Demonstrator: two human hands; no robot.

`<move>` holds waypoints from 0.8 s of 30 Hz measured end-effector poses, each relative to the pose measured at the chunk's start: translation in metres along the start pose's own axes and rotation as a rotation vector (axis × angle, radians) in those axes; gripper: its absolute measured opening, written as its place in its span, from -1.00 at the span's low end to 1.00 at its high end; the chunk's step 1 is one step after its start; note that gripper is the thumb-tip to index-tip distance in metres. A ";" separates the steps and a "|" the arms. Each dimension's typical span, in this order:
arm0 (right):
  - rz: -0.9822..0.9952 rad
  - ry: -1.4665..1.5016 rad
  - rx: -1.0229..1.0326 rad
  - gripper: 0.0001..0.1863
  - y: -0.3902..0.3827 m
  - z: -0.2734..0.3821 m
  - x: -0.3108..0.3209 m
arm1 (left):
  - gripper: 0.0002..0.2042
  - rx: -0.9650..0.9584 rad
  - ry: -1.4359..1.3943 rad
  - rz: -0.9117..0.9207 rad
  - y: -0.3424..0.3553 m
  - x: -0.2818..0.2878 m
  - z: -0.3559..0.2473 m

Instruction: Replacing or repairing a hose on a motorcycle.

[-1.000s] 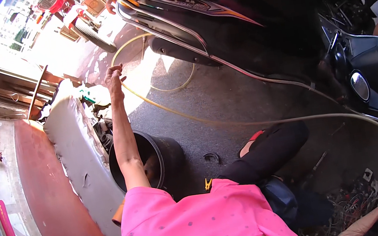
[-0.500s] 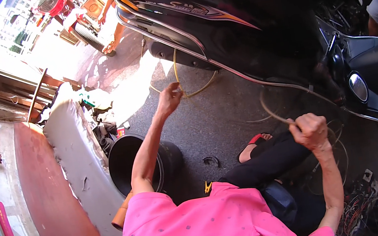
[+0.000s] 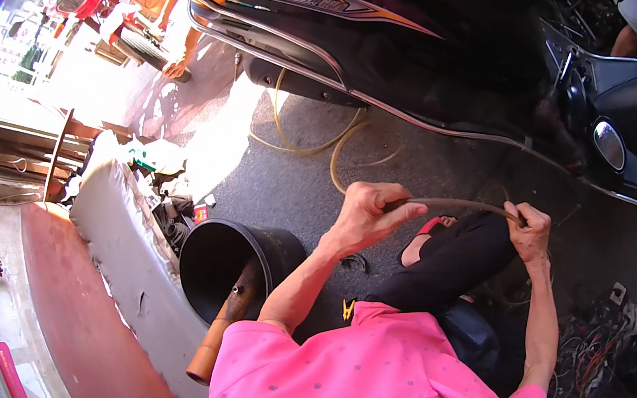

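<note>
A thin, flexible hose (image 3: 459, 200) is held between my hands in a shallow arc and looks brownish there. My left hand (image 3: 363, 215) pinches it with the thumb stretched along it. Further right, my right hand (image 3: 530, 232) has its fingers closed round the other part of it. From my left hand, yellowish tubing (image 3: 335, 159) loops over the dark floor toward the underside of a black scooter (image 3: 425, 32). It looks like the same hose, though my hand hides the join. Fainter loops lie by my right forearm.
To my left stands a black bucket (image 3: 208, 237) with a brown tube-shaped piece (image 3: 223, 331) leaning in it. A torn grey cushioned bench (image 3: 123, 255) runs beside it. The scooter's metal guard rail (image 3: 442, 139) crosses ahead. Tangled wires (image 3: 593, 355) lie lower right. Another person's hand (image 3: 177, 67) shows far left.
My left hand has come back from near the scooter, down and right, and now grips the hose closer to my right hand. My right hand has moved slightly right and down.
</note>
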State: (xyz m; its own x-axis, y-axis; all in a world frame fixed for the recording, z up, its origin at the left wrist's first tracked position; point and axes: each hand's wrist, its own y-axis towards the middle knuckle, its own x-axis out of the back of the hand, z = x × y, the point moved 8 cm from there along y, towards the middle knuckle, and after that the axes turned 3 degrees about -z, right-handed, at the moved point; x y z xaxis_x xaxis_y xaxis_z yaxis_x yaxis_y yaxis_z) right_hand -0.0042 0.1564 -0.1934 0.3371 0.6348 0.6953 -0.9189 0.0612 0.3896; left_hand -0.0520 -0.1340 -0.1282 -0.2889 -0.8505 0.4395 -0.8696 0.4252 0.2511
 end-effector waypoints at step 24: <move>-0.495 -0.707 -0.535 -0.34 -0.030 -0.066 0.209 | -0.66 0.608 0.040 -0.363 -0.109 0.104 0.161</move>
State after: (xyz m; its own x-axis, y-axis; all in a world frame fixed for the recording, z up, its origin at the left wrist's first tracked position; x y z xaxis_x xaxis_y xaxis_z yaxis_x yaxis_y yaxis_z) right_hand 0.0804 0.3379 -0.0994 0.5893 -0.1459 0.7947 -0.5560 0.6404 0.5299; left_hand -0.0516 -0.3187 -0.2487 0.0661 -0.8888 0.4534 -0.9810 -0.1411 -0.1334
